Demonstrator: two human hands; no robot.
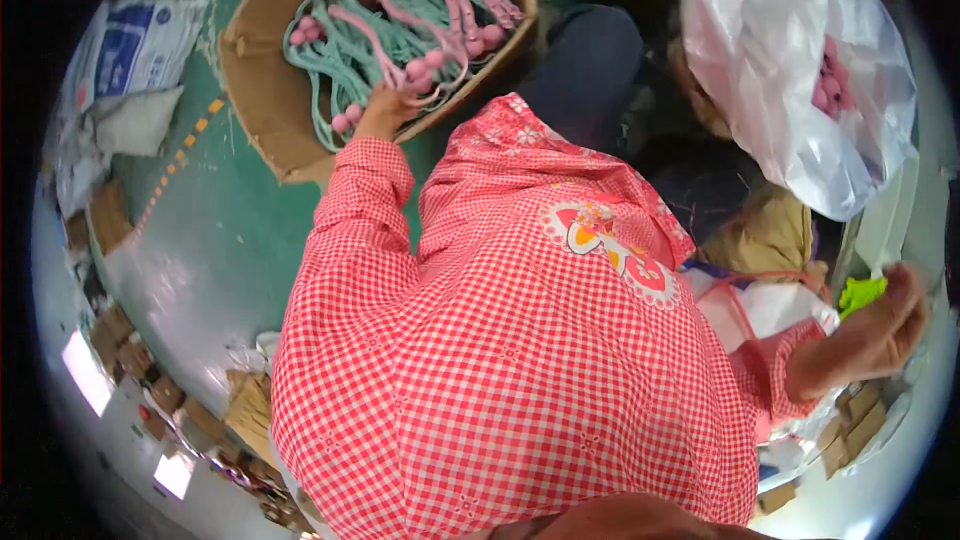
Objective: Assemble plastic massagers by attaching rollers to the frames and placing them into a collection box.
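Observation:
My left hand point(382, 113) reaches over the near edge of an open cardboard box point(268, 125). Its fingers are closed round a pink strap point(366, 38) lying on top of a pile of teal cords point(330, 70); the fingertips are partly hidden. Pink balls point(347, 118) sit beside the hand and along the cords. Off to the right, my right hand point(862, 340) is raised with loosely curled fingers and nothing visible in it. Just past it shows a bright green object point(860, 293), its kind unclear.
A translucent white plastic bag point(770, 70) with pink balls point(830, 85) inside stands at the upper right. Below it lies a tan bundle point(765, 235). Printed white sacks point(145, 55) rest on the green floor point(235, 260) at the left. Several cartons point(125, 355) line the lower left.

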